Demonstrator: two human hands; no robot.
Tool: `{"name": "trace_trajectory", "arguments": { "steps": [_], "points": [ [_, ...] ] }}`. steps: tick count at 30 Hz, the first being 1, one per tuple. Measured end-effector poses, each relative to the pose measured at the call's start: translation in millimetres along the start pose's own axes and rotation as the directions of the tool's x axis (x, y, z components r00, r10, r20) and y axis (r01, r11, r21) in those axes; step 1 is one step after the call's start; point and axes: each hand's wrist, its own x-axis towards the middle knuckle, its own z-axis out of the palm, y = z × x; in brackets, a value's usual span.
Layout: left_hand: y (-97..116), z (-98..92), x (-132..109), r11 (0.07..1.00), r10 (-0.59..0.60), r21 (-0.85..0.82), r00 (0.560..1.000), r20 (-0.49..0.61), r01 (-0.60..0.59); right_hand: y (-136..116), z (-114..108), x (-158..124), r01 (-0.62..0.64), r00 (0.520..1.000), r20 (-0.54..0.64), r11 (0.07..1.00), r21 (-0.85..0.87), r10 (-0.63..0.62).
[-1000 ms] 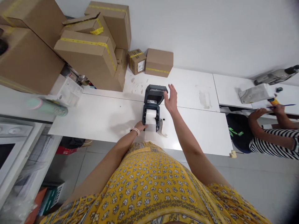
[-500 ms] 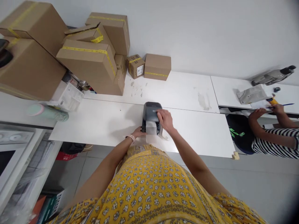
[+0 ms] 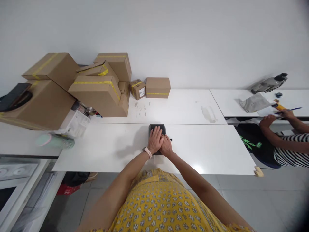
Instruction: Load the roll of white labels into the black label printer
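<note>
A dark grey label printer [image 3: 152,126] stands on the white table with its lid down. My left hand [image 3: 154,141] lies flat on top of the lid, fingers stretched forward. Against its side, my right hand [image 3: 166,147] also rests on the lid with its fingers extended, some of them hidden by the left hand. Neither hand grasps anything. A strip of white label paper [image 3: 158,159] comes out of the printer's near side onto the table. The hands cover most of the lid.
Taped cardboard boxes [image 3: 91,87] are stacked at the left, with a smaller brown box [image 3: 158,87] by the wall. A pale green bottle [image 3: 55,141] lies at the left. On the right, a person in a striped sleeve [image 3: 289,151] holds a pen beside a grey bottle [image 3: 267,83].
The printer's lid, raised over a white roll before, is now down. My left hand has moved from the printer's side onto the lid, beside my right. The view has tilted up.
</note>
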Motion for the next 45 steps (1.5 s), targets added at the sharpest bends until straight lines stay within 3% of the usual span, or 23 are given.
{"name": "trace_trajectory", "arguments": {
  "steps": [2, 10, 19, 26, 33, 45],
  "points": [
    [3, 7.9, 1, 0.996, 0.081, 0.028, 0.996, 0.024, -0.082, 3, 4, 9, 0.058, 0.998, -0.021, 0.998, -0.015, -0.058],
    [-16, 32.9, -19, 0.996, 0.064, 0.074, 0.995, -0.078, -0.058, 5, 15, 10, 0.211, 0.977, -0.049, 0.977, 0.025, -0.21],
    [-20, 48.2, -24, 0.996, 0.041, 0.082, 0.987, -0.155, -0.028, 10, 24, 9, 0.22, 0.975, -0.062, 0.972, 0.084, -0.215],
    [-20, 50.3, -24, 0.995, 0.054, 0.096, 0.984, -0.172, -0.038, 11, 22, 9, 0.209, 0.977, -0.059, 0.975, 0.08, -0.205],
    [-18, 44.2, -22, 0.979, 0.139, 0.177, 0.962, -0.236, -0.098, 7, 34, 8, 0.203, 0.974, -0.09, 0.976, -0.078, -0.209],
    [-15, 48.5, -23, 0.986, 0.097, 0.155, 0.971, -0.218, -0.064, 7, 30, 5, 0.223, 0.966, -0.113, 0.969, -0.107, -0.234]
  ]
}}
